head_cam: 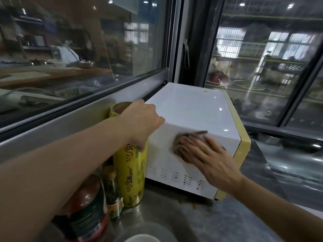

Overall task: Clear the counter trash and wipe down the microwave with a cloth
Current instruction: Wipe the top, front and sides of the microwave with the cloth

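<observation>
A steel counter [174,217] stands in a corner made by two big windows. The left window [78,49] has a wide grey frame [70,117] under the glass. Behind it is a long wooden worktop [52,74] with a metal bowl [85,64] on it. A dark post [192,41] divides it from the right window [262,67], which shows a dim hall (partly reflections, hard to separate) with round ceiling lamps [242,4] and bright barred windows [229,41].

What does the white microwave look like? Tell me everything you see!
The microwave is a glossy white box with a pale yellow front edge and vent slots low on its side. It sits upright on the steel counter. The right hand presses a brownish cloth on its side; the left hand rests on its top corner.
</observation>
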Motion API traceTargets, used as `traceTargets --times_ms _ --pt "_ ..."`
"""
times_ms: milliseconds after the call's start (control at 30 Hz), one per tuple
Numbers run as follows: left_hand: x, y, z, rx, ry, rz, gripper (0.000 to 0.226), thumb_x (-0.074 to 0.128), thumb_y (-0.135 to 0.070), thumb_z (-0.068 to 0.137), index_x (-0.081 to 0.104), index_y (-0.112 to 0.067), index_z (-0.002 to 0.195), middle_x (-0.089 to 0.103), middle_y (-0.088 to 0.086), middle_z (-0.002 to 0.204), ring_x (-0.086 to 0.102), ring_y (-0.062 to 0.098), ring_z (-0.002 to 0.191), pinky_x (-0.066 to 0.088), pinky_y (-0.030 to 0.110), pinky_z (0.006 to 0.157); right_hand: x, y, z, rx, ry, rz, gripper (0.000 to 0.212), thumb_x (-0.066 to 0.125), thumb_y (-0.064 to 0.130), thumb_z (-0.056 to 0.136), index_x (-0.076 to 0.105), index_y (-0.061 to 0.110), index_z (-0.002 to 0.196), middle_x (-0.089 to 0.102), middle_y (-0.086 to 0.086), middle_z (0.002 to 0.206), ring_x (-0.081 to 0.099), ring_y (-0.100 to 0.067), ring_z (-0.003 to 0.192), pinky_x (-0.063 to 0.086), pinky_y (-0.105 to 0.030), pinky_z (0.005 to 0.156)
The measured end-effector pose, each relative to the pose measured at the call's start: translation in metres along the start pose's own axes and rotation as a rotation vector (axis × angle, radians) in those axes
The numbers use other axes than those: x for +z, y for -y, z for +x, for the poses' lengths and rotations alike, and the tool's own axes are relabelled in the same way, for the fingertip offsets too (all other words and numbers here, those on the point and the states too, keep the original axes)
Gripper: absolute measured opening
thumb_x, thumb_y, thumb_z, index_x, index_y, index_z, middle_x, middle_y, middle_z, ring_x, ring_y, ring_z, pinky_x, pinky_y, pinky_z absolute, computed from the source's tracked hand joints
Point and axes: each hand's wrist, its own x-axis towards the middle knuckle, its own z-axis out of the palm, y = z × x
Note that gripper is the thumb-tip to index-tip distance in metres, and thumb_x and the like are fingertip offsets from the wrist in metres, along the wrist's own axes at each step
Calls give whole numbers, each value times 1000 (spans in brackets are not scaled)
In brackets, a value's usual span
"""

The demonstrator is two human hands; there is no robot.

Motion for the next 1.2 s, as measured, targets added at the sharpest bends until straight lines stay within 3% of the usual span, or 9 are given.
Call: traceTargets --times_ms 100,333,533,667,767,900,1033,1133,1200 --pt "2 1 1 7 -14 16 78 74 -58 60 44 -26 125 60 -6 109 49 18 106 39 33 79 -1 14 29 120 -39 77 56 31 20 91 27 14 146 25 -4 155 18 -26 143 15 -46 114" --pt "3 -1 1 -4 -4 37 83 75 -62 59 42 -26 126 59 -4 111 47 18 108 36 32 74 45 69 11 -233 205 13 55 37 27 87 43 16 140 41 -2 148 39 -23 135 4 -42 117" --pt "2 -2 0 -18 -2 35 84 75 -61 60 42 -27 129 58 -2 113 48 18 109 36 32 74 29 62 33 53 70 114 57 33 22 88 33 14 145 31 -3 152 26 -25 140 11 -44 115" --pt "-2 -3 -1 -35 14 31 87 76 -62 58 42 -28 130 59 0 110 48 19 109 36 33 73 55 82 -5 -179 231 41 58 35 27 86 36 16 143 38 -3 149 37 -24 137 3 -42 117" --pt "-2 -4 -1 -44 36 52 87 75 -63 58 42 -28 130 59 0 110 49 19 108 38 33 75 44 66 -36 -157 215 12 56 33 25 86 41 16 140 43 -2 146 41 -22 134 2 -40 118" --pt "-4 -5 -2 -47 52 65 87 72 -66 59 41 -29 131 59 -1 108 50 18 106 36 32 76 21 23 -41 128 59 -6 59 33 16 87 28 12 146 23 -4 155 12 -22 144 -2 -43 118" --pt "-7 -9 -2 -60 92 120 86 73 -66 59 40 -28 129 60 -1 108 51 19 105 35 34 79 43 32 -81 15 94 -21 67 30 15 85 15 14 150 3 -5 159 9 -25 145 1 -44 118" --pt "-10 -21 -1 -98 115 172 78 77 -55 62 38 -21 119 60 -1 106 50 19 105 26 36 78 51 41 -104 -154 184 -64 65 30 12 83 20 13 148 14 -6 157 24 -26 140 -3 -44 118" --pt "-10 -32 -2 -119 113 209 76 77 -48 66 37 -15 122 59 1 112 46 21 110 29 40 90 38 27 -99 -144 169 -112 61 36 12 85 27 10 145 30 -8 152 26 -28 139 -3 -44 119"
